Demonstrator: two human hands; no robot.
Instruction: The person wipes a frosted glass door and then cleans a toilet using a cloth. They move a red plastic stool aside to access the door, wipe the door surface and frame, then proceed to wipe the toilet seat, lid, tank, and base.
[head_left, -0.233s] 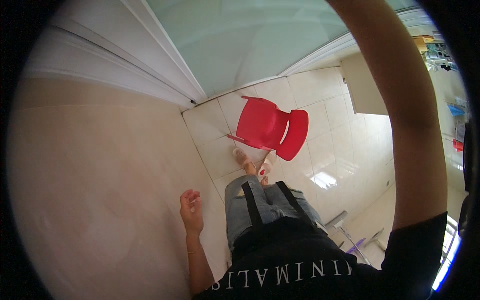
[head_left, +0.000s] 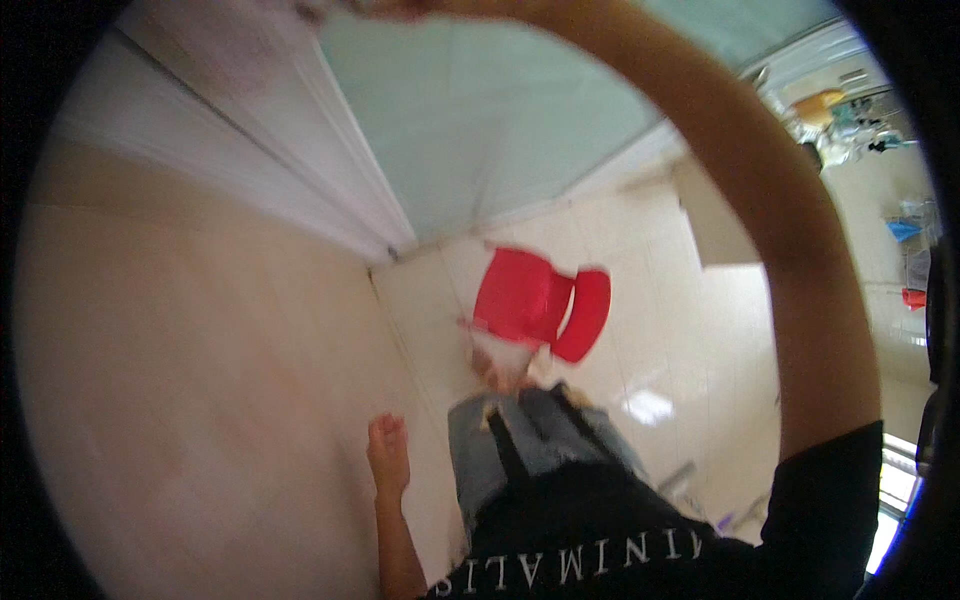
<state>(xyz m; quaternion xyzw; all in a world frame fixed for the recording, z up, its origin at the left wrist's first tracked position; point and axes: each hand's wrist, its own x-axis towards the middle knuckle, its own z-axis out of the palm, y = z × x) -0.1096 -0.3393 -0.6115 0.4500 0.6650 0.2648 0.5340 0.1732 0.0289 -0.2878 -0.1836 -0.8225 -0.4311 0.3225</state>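
Left hand (head_left: 388, 447) loosely half-open, seemingly empty; right hand (head_left: 400, 8) blurred, cropped, grip can't be told. Red chair (head_left: 520, 297) ahead-right of left hand could be tripped over if overreached.

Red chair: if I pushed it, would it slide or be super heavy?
The red chair is probably light and stiff, since it looks like moulded plastic. It might slide easily, as the pale floor looks shiny.

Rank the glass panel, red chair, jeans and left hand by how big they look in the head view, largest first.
1. Glass panel
2. Red chair and jeans: too alike in size to rank
3. Left hand
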